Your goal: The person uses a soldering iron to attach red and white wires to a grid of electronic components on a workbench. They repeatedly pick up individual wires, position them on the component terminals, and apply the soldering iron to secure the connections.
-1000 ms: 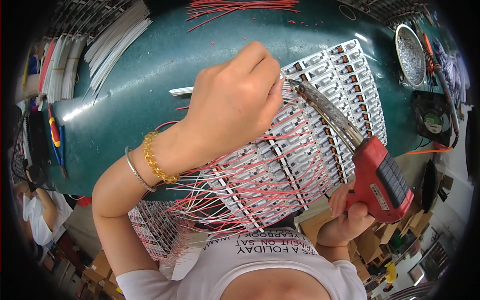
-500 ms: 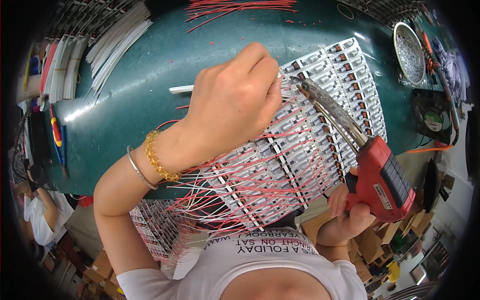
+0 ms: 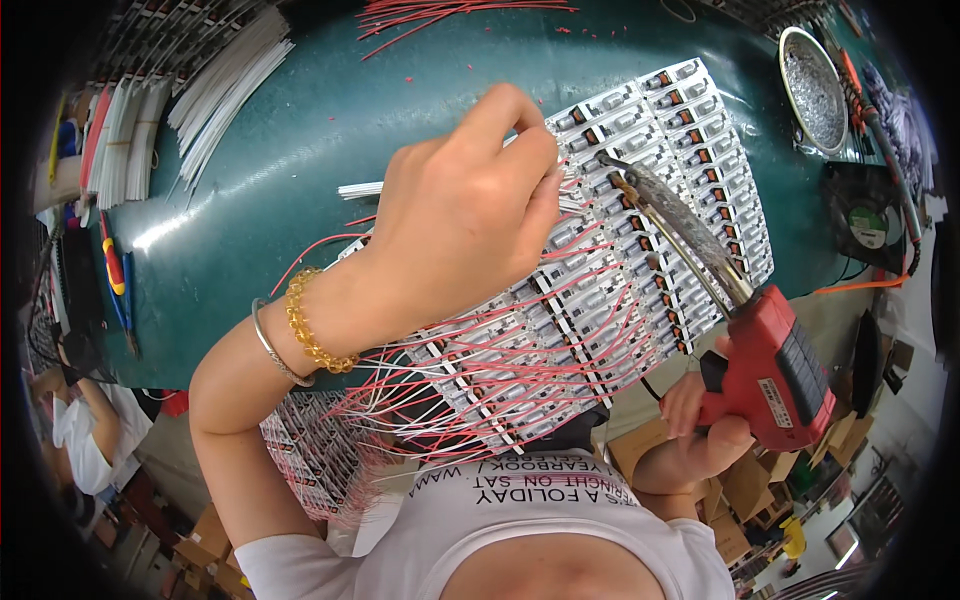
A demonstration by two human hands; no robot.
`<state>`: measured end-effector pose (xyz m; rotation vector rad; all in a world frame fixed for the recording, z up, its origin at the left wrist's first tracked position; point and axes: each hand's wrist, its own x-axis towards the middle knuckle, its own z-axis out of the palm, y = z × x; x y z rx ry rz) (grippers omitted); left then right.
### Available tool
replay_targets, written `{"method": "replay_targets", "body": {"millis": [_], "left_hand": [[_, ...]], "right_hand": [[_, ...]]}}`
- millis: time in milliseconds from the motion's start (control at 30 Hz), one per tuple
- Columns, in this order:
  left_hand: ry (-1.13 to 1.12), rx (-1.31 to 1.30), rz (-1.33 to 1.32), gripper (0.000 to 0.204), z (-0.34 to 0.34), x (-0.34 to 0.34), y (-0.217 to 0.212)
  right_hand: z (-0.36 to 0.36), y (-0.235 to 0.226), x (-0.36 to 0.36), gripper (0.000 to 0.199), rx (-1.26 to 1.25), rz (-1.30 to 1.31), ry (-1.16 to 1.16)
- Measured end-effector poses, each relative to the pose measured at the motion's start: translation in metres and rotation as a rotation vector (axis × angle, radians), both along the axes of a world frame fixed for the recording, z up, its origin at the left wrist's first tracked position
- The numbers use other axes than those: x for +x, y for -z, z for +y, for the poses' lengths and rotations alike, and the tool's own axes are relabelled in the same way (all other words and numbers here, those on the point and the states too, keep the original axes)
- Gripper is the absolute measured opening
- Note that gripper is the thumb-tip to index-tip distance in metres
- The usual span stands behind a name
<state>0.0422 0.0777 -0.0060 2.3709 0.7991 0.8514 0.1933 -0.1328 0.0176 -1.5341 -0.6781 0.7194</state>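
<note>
A panel of small circuit boards [image 3: 690,165] lies tilted on the green table in front of me, with rows of red and white wires [image 3: 500,375] trailing from it toward my left. Over its left edge, my left hand [image 3: 465,205] is closed in a pinch on a bundle of thin white wires [image 3: 361,190], whose far ends fan out past my fingertips. My right hand [image 3: 705,435] grips the handle of a red soldering gun [image 3: 778,365]. The gun's dark tip sits above the panel, just right of my left fingertips; whether it touches a board I cannot tell.
Red wires [image 3: 450,14] lie at the far edge, and white strips [image 3: 225,105] at the far left. Pliers [image 3: 113,270] rest on the left. A metal bowl [image 3: 815,90] and a black fan [image 3: 862,225] stand on the right. More wired panels [image 3: 320,450] hang below the table edge.
The soldering gun's tip has shifted right and slightly nearer, away from my left fingertips. My left hand keeps its pinch. A red wire near my left wrist now arcs farther out.
</note>
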Motion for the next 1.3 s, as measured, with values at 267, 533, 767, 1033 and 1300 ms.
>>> {"method": "replay_targets", "body": {"millis": [267, 533, 767, 1033, 1300], "left_hand": [[-0.033, 0.042, -0.003, 0.011, -0.002, 0.003, 0.004], [-0.037, 0.065, -0.012, 0.012, -0.002, 0.005, 0.007], [-0.035, 0.075, 0.019, 0.01, -0.002, 0.004, 0.004], [0.046, -0.123, -0.025, 0.008, -0.004, -0.001, -0.013], [-0.008, -0.008, 0.031, 0.01, -0.014, 0.006, -0.002]], "right_hand": [[0.002, -0.001, 0.003, 0.074, -0.055, 0.003, -0.113], [-0.001, -0.003, 0.001, 0.074, -0.019, -0.032, -0.114], [-0.003, 0.002, 0.0, 0.081, 0.018, -0.003, -0.082], [-0.008, 0.001, 0.006, 0.084, 0.041, 0.022, -0.072], [-0.014, -0.005, 0.004, 0.079, -0.05, 0.024, -0.086]]}}
